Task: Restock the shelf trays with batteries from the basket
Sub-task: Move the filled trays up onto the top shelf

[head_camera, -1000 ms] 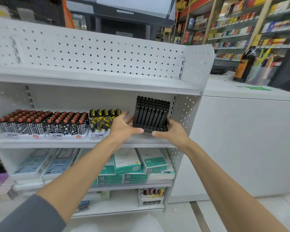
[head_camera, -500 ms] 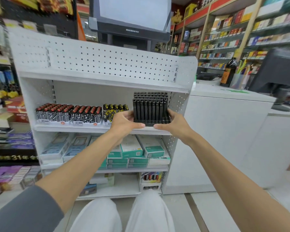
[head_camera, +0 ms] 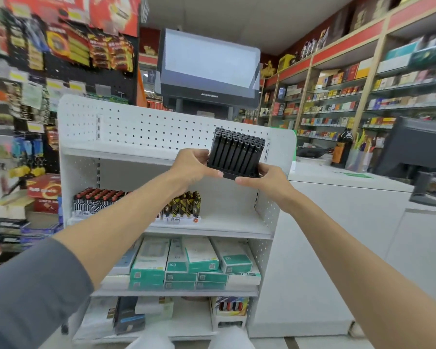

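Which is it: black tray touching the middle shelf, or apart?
Apart. Head view: the left hand and right hand hold the black tray in the air, white back panel showing between its base and the middle shelf.

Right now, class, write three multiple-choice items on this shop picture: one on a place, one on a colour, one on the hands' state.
1. Where is the black plastic tray of black sticks?
A. On the middle shelf
B. Held in the air before the white pegboard shelf unit
C. On the white counter

2. What colour are the caps of the black-and-white striped sticks on the middle shelf?
A. Blue
B. Green
C. Red

3. What are the hands doing?
A. Both hang free
B. The left hand and right hand each grip the tray's base
C. Only the left hand holds it

Answers: 1 B, its base hangs clear above the shelf; 2 C, red tops show; 3 B, each hand clamps one end.
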`<state>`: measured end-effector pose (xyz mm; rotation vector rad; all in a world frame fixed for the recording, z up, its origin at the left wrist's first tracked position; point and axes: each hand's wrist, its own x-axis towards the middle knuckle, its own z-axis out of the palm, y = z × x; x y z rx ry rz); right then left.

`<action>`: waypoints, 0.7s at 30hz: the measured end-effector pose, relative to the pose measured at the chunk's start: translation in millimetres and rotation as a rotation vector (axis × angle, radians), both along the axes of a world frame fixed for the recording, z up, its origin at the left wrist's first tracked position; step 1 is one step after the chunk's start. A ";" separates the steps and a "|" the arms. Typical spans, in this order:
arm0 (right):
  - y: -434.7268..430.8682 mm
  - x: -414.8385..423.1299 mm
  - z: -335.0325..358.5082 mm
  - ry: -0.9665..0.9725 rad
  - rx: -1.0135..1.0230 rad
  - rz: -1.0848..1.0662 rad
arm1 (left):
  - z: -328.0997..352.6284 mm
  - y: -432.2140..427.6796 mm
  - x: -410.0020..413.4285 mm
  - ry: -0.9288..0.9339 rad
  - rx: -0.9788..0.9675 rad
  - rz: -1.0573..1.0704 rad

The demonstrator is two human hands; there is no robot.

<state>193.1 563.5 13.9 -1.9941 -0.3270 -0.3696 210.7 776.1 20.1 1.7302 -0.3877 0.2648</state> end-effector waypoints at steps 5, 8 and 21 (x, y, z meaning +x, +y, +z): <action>-0.9 44.5 28.4 -0.020 -0.051 -0.060 | 27.0 -0.3 40.9 -0.002 0.039 0.021; -1.4 76.6 42.7 -0.007 -0.092 -0.075 | 42.0 -1.3 74.0 0.020 0.085 0.010; -5.9 176.0 50.4 0.158 -0.287 -0.082 | 44.1 -0.5 174.0 0.115 0.247 -0.034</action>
